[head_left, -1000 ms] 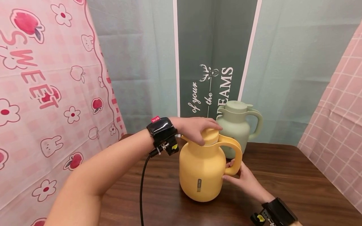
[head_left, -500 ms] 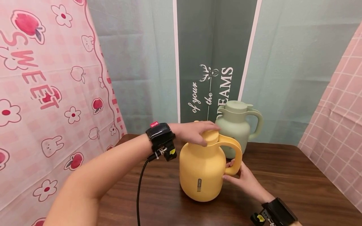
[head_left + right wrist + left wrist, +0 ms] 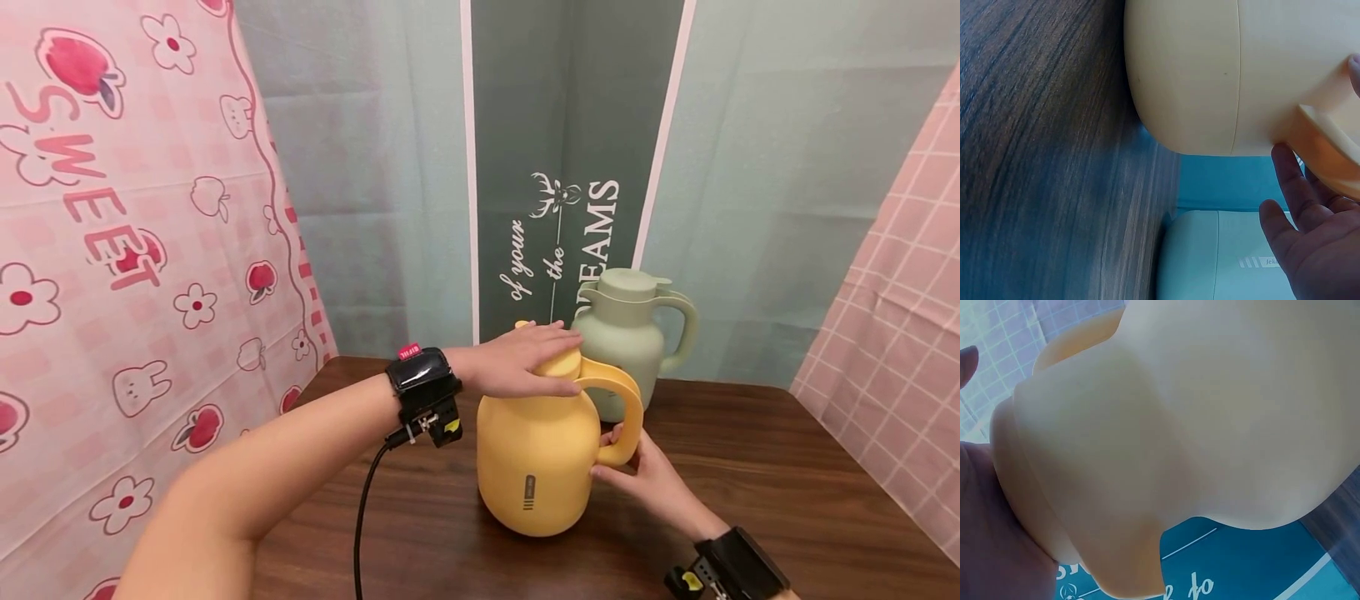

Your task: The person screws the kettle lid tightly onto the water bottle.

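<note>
The yellow jug (image 3: 536, 454) stands on the table (image 3: 750, 492) in front of the green jug (image 3: 626, 333), the right hand (image 3: 645, 475) gripping its handle to brace it while the left hand (image 3: 517, 362) clasps the lid (image 3: 562, 362), fingers curled over it.

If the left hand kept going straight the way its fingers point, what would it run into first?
Most likely the green jug. The left hand lies over the yellow jug's lid, fingertips aimed at the green one just beyond, though the gap in depth is hard to judge.

Front jug (image 3: 536, 454) on table (image 3: 787, 492), 2nd jug (image 3: 626, 333) behind-right, banner (image 3: 562, 158) at back
</note>
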`<state>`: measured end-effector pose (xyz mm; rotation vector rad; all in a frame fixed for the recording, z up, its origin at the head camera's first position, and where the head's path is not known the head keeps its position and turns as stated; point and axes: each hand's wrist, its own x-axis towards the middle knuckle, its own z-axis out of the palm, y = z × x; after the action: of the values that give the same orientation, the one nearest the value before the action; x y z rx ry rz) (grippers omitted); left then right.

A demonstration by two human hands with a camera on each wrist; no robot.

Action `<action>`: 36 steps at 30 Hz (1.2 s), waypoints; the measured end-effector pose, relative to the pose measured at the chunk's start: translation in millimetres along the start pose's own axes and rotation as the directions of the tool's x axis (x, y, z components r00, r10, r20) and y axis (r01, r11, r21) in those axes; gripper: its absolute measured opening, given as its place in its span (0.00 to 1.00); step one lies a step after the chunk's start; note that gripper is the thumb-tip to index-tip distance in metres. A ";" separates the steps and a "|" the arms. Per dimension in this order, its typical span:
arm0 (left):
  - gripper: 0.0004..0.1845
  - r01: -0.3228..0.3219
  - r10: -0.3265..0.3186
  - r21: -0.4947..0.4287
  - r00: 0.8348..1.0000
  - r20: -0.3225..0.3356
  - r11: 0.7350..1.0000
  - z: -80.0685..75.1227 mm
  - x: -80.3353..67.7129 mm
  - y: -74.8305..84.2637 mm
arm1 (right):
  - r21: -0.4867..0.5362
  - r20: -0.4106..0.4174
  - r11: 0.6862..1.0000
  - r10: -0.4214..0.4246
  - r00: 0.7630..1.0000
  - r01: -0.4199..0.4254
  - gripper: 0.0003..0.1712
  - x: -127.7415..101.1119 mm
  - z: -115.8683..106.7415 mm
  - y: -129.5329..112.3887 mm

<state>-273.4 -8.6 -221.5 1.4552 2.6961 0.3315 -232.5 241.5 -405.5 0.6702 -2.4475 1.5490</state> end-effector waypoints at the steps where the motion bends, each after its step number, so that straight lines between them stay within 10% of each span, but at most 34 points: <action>1: 0.39 0.002 -0.002 -0.001 1.000 -0.006 1.000 0.2 0.2 0.3 | 0.002 0.000 1.000 0.001 1.000 -0.001 0.26 0.0 -0.3 0.1; 27: 0.30 0.134 -0.153 -0.108 0.970 -0.190 0.985 -4.4 -6.5 -21.1 | 0.194 -0.127 0.973 -0.104 0.986 0.128 0.16 13.8 -8.2 -26.9; 36: 0.25 0.015 -0.031 -0.159 0.995 -0.100 0.987 -5.1 -7.3 -30.6 | 0.172 -0.202 0.970 -0.138 0.970 0.174 0.15 17.1 -4.1 -25.2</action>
<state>-295.2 -31.8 -223.6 1.3988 2.6895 0.6190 -236.6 231.3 -376.8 0.6934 -2.0775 1.7094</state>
